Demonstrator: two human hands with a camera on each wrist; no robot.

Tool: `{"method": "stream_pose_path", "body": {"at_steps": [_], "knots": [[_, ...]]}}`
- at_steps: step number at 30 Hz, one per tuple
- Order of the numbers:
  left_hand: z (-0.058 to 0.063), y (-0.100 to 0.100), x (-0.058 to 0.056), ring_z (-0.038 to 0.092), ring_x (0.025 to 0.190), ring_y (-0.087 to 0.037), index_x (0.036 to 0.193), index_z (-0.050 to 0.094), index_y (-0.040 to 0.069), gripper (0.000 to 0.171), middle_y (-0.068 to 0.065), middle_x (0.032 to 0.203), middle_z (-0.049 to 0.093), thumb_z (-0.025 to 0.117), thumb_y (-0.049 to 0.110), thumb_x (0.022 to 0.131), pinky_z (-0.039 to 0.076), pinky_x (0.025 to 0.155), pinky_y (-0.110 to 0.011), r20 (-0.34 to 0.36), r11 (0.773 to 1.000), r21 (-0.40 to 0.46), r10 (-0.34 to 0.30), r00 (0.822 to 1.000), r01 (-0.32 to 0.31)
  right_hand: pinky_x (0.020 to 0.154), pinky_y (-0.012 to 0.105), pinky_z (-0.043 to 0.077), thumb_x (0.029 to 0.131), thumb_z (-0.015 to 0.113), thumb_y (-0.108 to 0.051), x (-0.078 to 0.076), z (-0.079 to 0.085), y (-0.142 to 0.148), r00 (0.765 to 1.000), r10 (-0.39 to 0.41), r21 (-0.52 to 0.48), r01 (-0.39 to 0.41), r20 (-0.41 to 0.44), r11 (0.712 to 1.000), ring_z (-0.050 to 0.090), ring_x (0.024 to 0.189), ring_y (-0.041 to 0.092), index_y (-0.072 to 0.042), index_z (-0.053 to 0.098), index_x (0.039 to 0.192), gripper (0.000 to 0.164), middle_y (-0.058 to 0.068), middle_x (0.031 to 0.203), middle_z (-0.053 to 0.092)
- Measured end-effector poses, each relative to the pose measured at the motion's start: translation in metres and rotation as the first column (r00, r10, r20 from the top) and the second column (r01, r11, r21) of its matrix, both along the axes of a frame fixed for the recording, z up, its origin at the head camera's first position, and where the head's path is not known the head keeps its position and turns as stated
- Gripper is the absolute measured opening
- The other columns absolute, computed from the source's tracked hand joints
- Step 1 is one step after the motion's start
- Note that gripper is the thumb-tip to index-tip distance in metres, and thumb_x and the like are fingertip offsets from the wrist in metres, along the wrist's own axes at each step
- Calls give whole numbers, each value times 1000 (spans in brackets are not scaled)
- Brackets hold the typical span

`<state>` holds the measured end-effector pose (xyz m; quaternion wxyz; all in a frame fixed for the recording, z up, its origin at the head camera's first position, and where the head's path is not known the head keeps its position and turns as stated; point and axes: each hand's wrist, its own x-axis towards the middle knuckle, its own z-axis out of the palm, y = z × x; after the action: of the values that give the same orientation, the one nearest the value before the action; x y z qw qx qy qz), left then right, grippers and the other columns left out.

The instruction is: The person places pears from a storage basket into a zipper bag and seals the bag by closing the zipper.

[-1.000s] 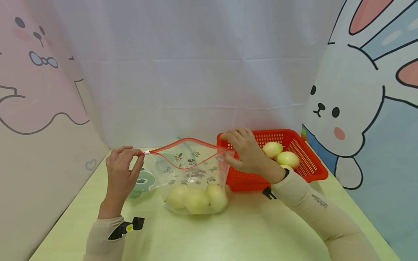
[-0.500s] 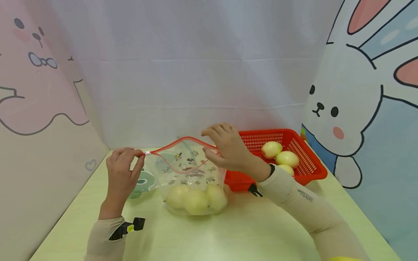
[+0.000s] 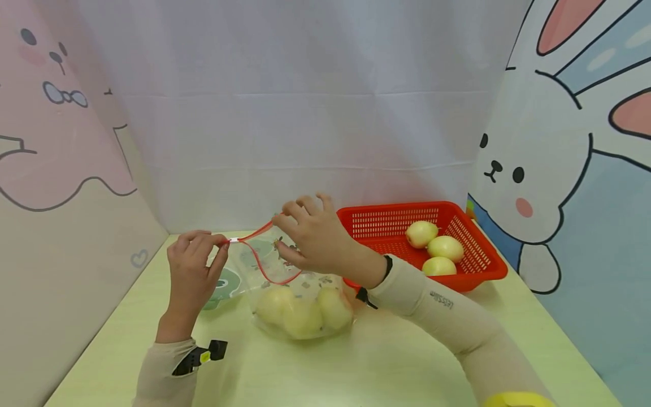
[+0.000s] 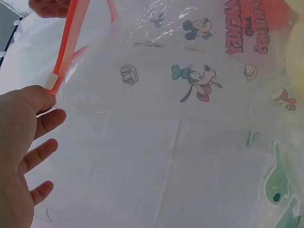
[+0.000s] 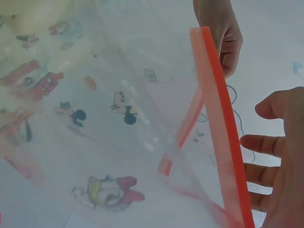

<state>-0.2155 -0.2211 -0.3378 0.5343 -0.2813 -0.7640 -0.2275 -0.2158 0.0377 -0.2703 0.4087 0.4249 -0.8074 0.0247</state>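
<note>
A clear zip bag (image 3: 305, 291) with cartoon prints and a red-orange zip rim (image 5: 221, 123) stands on the table, its mouth spread. Several pale yellow, onion-like bulbs (image 3: 302, 317) lie at its bottom. My left hand (image 3: 193, 271) pinches the bag's left corner between thumb and forefinger, right at the white slider (image 4: 51, 81); its other fingers are spread in the left wrist view. Over the right part of the mouth is my right hand (image 3: 320, 240), thumb and fingers apart. In the right wrist view its fingertips (image 5: 251, 141) are right at the zip rim.
A red plastic basket (image 3: 391, 212) at the back right holds three similar bulbs (image 3: 445, 249). Behind the bag and left hand lies a green printed piece (image 3: 226, 285). Cartoon-printed cloth walls (image 3: 315, 130) enclose the table (image 3: 325, 373) at back and sides.
My right hand has moved left along the bag's mouth from its right corner, uncovering more of the basket. The zip rim's right part sags. The left hand keeps its pinch, nearly still.
</note>
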Motion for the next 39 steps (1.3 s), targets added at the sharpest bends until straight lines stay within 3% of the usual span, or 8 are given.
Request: {"method": "stream_pose_path", "body": {"at_steps": [8,17,26,31,39], "knots": [[1,-1,3,56,95,-41,89,66,0,26,-14,79,66,54,22,95,34,79,-64,40,1000,4,25,999,-25,93,53,40,96,56,-34,4,3,-26,998,-28,65,24,55,998,56,103,26,-18,62,112,23,0,108,62],[2,1,5,57,95,-43,88,67,-1,32,-14,79,65,52,26,99,32,78,-64,7,1000,-10,29,1000,-29,78,44,42,100,52,-40,3,-4,-52,995,-76,116,69,61,991,56,89,23,-19,62,107,24,-2,95,59],[3,4,10,57,94,-44,87,66,-1,34,-15,78,65,54,26,102,31,78,-65,-14,1000,-21,23,1000,-23,76,40,43,101,52,-44,0,-4,-62,980,-173,119,161,98,980,56,92,20,-24,61,114,26,-5,100,61],[3,5,10,57,94,-44,87,66,0,35,-14,79,65,53,28,103,31,78,-65,-16,1000,-15,19,1000,-19,79,42,45,103,51,-39,-4,-8,-64,990,-134,128,127,52,984,56,90,19,-27,64,110,20,-7,98,61],[1,9,6,57,97,-45,86,64,0,25,-16,81,65,53,19,97,29,79,-65,-31,999,-18,42,999,-43,83,46,46,102,54,-33,-7,-10,-63,996,-90,102,90,-13,991,57,89,21,-24,64,102,14,-6,95,59]]}}
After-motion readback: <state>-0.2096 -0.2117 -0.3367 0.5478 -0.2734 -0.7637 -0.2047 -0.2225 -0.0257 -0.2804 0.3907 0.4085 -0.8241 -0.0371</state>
